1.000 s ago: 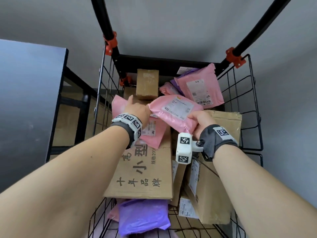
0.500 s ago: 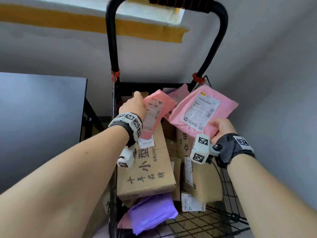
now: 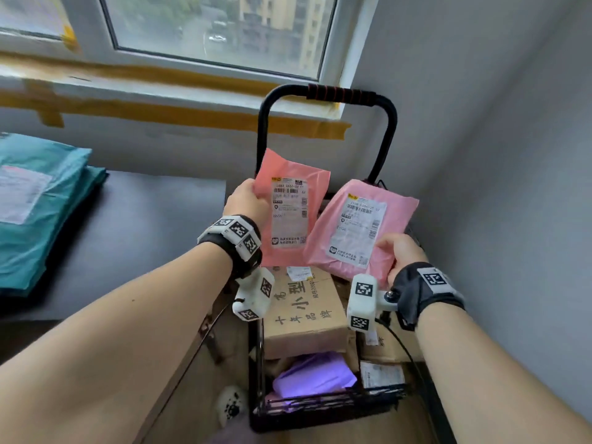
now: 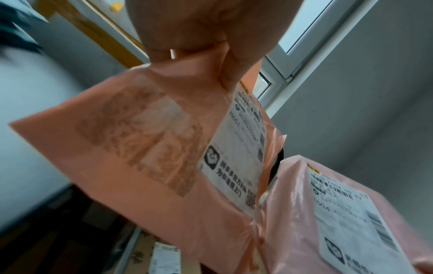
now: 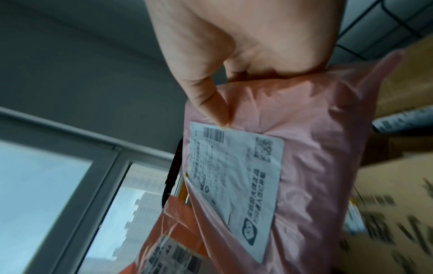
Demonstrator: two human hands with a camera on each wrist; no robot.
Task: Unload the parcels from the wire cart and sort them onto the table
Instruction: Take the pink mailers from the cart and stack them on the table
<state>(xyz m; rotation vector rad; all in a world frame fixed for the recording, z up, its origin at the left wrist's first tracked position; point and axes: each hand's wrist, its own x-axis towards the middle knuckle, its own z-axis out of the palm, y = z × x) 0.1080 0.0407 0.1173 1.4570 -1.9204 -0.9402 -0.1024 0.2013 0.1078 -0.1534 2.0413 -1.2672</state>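
Observation:
My left hand point(image 3: 248, 201) grips a flat salmon-pink mailer point(image 3: 290, 213) by its left edge and holds it upright above the wire cart point(image 3: 320, 408). In the left wrist view the thumb and fingers of that hand point(image 4: 206, 42) pinch the same mailer point(image 4: 140, 148). My right hand point(image 3: 402, 254) grips the lower right corner of a fatter pink mailer point(image 3: 362, 229), its label facing me. The right wrist view shows the thumb of that hand point(image 5: 211, 100) pressed on this mailer point(image 5: 304, 166). Both parcels hang side by side over the cart, almost touching.
The cart holds cardboard boxes point(image 3: 304, 312) and a purple mailer point(image 3: 315, 374); its black handle point(image 3: 339, 94) rises behind the parcels. A dark table point(image 3: 137, 235) stands at left with a stack of teal mailers point(image 3: 38, 206). A window and a grey wall close the far and right sides.
Both hands have lifted their pink mailers up out of the cart and turned the labels towards me. The view has tilted up, bringing the window and table into sight.

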